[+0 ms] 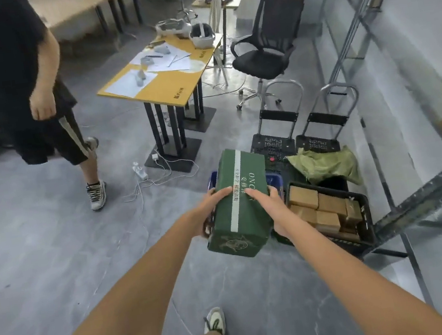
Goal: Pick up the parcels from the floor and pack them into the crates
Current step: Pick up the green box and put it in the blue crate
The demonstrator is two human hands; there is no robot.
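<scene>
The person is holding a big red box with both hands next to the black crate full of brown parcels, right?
Not quite: the head view shows the cardboard box is green with a white stripe, not red. Both the left hand and right hand hold it, beside the black plastic crate of brown cardboard parcels.

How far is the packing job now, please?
Done: the black crate already holds brown boxes. In hand: left hand and right hand hold the green parcel above the blue crate. Left: setting it inside; no other floor parcels show.
</scene>
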